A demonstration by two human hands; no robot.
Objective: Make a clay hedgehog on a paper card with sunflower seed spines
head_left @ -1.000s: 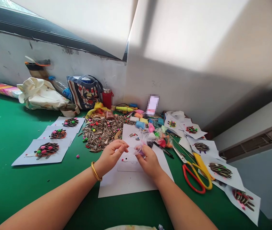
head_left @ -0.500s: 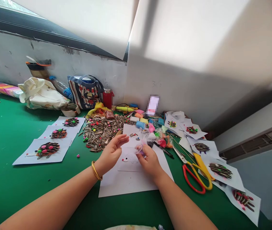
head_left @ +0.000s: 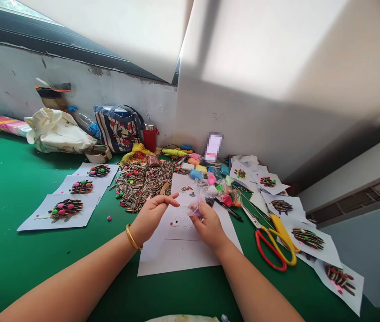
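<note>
My right hand (head_left: 210, 225) is closed on a small clear plastic bag of purple clay (head_left: 196, 209). It hangs over the right end of a hedgehog drawing (head_left: 181, 220) with a red nose and a black eye. That drawing lies on a larger white sheet (head_left: 163, 259). My left hand (head_left: 154, 215), with a gold bracelet on its wrist, hovers left of the drawing. Its index finger is stretched towards the bag and the other fingers curl loosely; I see nothing held there. A pile of striped sunflower seeds (head_left: 143, 188) lies just beyond it.
Scissors (head_left: 273, 246) with red and yellow handles lie right of the sheet, near a black pen (head_left: 230, 210). Finished seed hedgehog cards (head_left: 314, 241) line the right edge; more cards (head_left: 76, 214) lie left. Colourful clay packets (head_left: 196, 174), bags and a red bottle (head_left: 150, 137) stand towards the wall.
My left hand has lowered slightly, and its spread fingers have curled, leaving the index finger pointing right. My right hand keeps its hold on the purple clay bag, almost still.
</note>
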